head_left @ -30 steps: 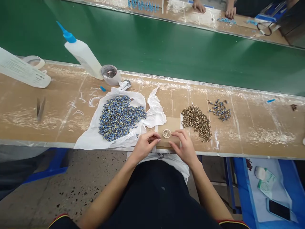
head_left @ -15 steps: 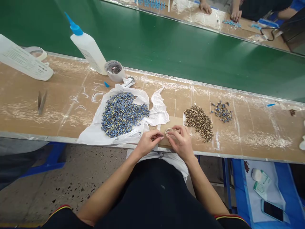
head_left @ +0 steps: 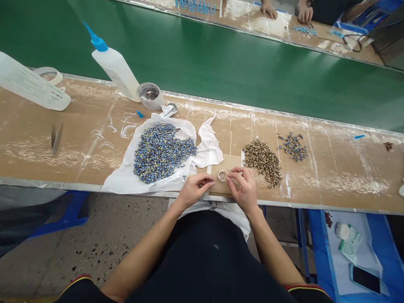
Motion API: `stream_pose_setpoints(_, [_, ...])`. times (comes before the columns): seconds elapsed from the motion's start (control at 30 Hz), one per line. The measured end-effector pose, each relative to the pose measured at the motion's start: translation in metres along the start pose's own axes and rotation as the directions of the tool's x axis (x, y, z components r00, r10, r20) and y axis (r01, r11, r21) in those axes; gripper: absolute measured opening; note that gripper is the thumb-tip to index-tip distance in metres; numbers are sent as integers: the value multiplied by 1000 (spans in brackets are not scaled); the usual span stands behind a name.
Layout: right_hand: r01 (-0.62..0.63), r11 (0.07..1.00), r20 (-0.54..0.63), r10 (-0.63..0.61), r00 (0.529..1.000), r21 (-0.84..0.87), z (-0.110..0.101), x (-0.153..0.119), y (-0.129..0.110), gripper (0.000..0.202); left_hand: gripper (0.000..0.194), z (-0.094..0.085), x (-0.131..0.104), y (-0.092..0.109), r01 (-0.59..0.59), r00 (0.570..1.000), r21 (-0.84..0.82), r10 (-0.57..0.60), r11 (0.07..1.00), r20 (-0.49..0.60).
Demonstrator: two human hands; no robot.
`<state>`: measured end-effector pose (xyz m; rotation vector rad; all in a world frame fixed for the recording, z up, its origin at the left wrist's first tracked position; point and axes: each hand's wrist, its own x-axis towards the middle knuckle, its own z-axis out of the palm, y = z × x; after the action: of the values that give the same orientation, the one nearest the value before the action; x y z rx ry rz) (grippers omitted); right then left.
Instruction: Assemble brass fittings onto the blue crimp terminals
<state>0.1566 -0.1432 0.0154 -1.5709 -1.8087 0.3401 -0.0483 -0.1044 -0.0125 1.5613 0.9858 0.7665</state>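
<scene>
My left hand (head_left: 195, 189) is closed in a pinch just above the work surface; whatever its fingertips hold is too small to make out. My right hand (head_left: 245, 188) has thumb and forefinger pinched at the right side of a small pale round ring or shallow dish (head_left: 219, 176). What lies between those fingertips cannot be made out. To the left, a large pile of small blue and yellow pieces (head_left: 158, 153) rests on white paper (head_left: 121, 180). Right of my right hand lies a pile of small brass-and-dark pieces (head_left: 261, 162). A smaller blue-and-brass cluster (head_left: 294, 146) sits beyond it.
At the back left stand a blue-nozzled bottle (head_left: 118, 73), a tape roll (head_left: 150, 97) and a leaning white bottle (head_left: 31, 86). Tweezers (head_left: 56, 139) lie at left. Behind the bench runs a green belt (head_left: 221, 63). Across it are another person's hands (head_left: 269, 9). A phone (head_left: 366, 278) lies lower right.
My hands have drawn slightly apart, and more of the small round ring shows between them. The whole view has shifted a little.
</scene>
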Motion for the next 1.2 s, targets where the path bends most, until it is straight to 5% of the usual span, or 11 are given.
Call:
stream_pose_setpoints(0.43, [-199,930,10,206,979,310,12,2,8,14,16,1,0,7,-14,999,92,10,996,39])
stream_pose_setpoints(0.73, [-370,793,-11,428,904,485,1,2,3,20,16,2,1,10,7,999,95,-10,995,34])
stream_pose_setpoints(0.97, [-224,910,36,225,974,348,-11,8,-26,14,16,1,1,8,-9,999,103,5,995,36])
stream_pose_setpoints(1.2, [-149,945,73,133,988,291,-8,9,-31,13,19,4,1,4,-31,999,106,26,994,44])
